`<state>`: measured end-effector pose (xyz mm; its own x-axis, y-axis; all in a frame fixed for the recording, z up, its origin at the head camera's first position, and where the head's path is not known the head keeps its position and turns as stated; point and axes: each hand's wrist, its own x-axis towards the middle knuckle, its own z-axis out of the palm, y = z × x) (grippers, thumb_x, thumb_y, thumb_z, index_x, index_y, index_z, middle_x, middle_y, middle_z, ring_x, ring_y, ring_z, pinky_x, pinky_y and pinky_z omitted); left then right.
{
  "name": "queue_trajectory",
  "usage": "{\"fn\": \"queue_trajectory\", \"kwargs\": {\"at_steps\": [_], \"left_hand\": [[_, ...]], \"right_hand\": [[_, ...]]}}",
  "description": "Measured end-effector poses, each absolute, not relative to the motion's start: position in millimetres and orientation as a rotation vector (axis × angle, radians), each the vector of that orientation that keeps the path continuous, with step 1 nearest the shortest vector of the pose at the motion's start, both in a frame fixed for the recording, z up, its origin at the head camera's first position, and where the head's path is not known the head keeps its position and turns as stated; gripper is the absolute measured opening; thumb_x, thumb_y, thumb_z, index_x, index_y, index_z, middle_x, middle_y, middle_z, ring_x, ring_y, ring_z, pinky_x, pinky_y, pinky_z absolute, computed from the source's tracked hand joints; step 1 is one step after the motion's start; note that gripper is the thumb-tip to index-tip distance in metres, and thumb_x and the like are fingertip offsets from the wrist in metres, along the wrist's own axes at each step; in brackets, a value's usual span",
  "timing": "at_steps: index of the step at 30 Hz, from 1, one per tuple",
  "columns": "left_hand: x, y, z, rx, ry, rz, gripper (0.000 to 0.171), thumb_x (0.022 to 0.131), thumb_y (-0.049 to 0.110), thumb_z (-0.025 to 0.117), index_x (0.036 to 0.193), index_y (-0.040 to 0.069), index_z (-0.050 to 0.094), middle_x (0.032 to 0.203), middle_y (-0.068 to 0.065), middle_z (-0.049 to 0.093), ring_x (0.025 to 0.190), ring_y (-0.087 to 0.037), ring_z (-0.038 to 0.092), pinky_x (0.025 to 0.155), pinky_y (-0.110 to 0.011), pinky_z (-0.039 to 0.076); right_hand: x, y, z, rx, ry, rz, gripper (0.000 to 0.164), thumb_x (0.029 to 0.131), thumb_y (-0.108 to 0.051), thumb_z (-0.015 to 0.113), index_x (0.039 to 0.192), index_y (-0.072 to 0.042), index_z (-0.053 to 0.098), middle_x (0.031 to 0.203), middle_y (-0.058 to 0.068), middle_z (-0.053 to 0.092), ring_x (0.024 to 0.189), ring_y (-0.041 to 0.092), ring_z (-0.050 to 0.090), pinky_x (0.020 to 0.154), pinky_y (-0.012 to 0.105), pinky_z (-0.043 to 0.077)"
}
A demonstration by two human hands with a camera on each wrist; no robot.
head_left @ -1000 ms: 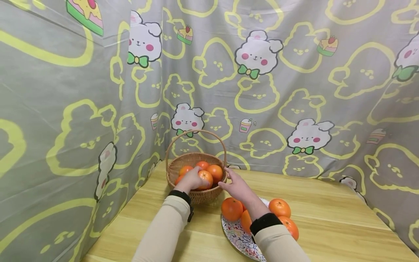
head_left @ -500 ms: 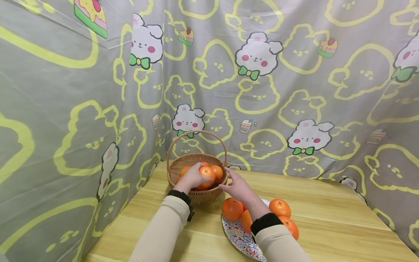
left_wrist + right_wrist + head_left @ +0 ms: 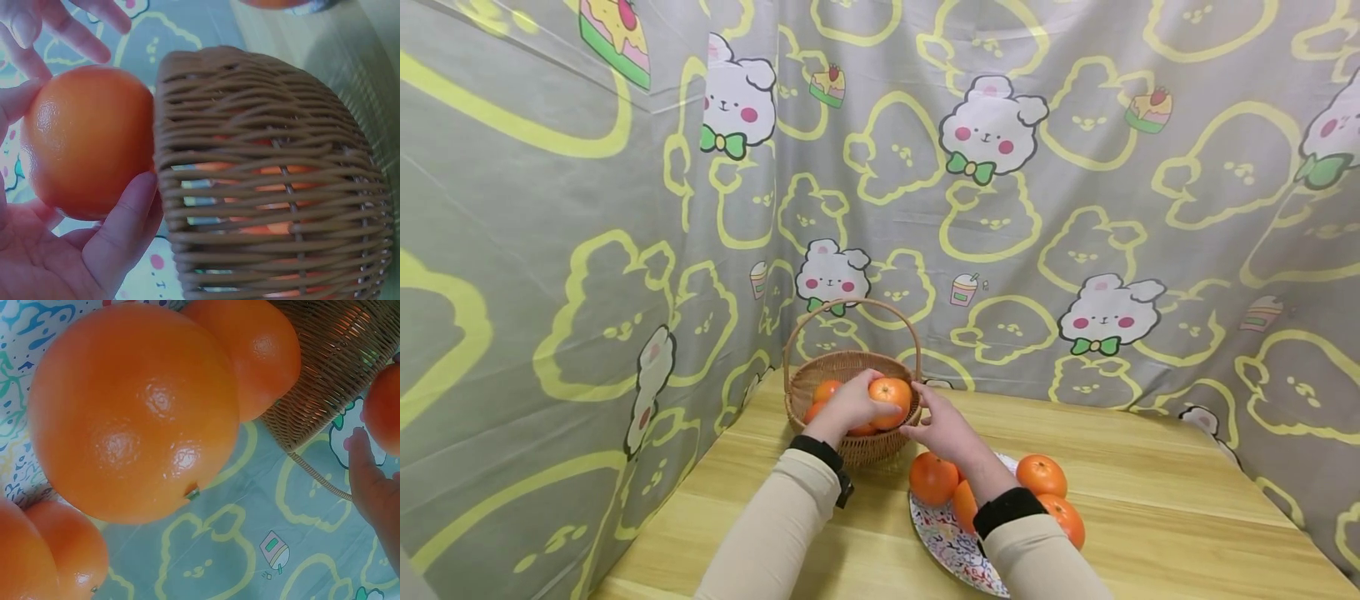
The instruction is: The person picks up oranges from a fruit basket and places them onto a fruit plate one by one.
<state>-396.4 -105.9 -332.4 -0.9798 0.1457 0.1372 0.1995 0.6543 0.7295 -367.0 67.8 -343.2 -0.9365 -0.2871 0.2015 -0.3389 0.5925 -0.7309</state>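
In the head view my left hand (image 3: 848,408) grips an orange (image 3: 891,396) at the right rim of a wicker basket (image 3: 865,451). The left wrist view has thumb and fingers around this orange (image 3: 94,137), which is beside the basket wall (image 3: 262,150) and seems to touch it. Facing it, my right hand (image 3: 951,429) is held just outside the rim with fingers spread and nothing in them. Those fingers appear at the upper left of the left wrist view, close to the orange. More oranges (image 3: 827,390) lie inside the basket, partly hidden by the left hand.
Under the right forearm is a patterned plate (image 3: 943,537) with several oranges (image 3: 1041,477) on it. An arched handle (image 3: 852,301) rises over the basket. A wooden table (image 3: 1165,500) carries everything, and a printed curtain (image 3: 1000,217) stands behind and at the left.
My left hand has lifted the orange from among the others and moved it right, toward the rim and the right hand. The right hand has stayed nearly still.
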Motion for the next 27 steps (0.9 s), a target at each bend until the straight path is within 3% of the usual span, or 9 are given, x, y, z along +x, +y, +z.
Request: {"fn": "queue_trajectory", "kwargs": {"at_steps": [9, 27], "left_hand": [[-386, -90, -331, -0.400, -2.779, -1.465, 0.056, 0.075, 0.031, 0.075, 0.123, 0.018, 0.049, 0.105, -0.006, 0.054, 0.088, -0.022, 0.054, 0.064, -0.033, 0.050], [-379, -77, -331, -0.453, -2.761, -1.576, 0.067, 0.073, 0.029, 0.077, 0.128, 0.014, 0.043, 0.109, -0.009, 0.053, 0.092, -0.023, 0.053, 0.066, -0.033, 0.052]], "right_hand": [[-369, 73, -347, 0.592, -2.682, 1.310, 0.076, 0.077, -0.011, 0.073, 0.141, -0.009, 0.031, 0.133, 0.019, 0.041, 0.105, 0.035, 0.054, 0.078, 0.038, 0.051], [-367, 86, -349, 0.573, -2.593, 1.449, 0.067, 0.075, -0.004, 0.073, 0.134, -0.009, 0.042, 0.124, 0.013, 0.049, 0.098, 0.030, 0.058, 0.075, 0.037, 0.052]]}}
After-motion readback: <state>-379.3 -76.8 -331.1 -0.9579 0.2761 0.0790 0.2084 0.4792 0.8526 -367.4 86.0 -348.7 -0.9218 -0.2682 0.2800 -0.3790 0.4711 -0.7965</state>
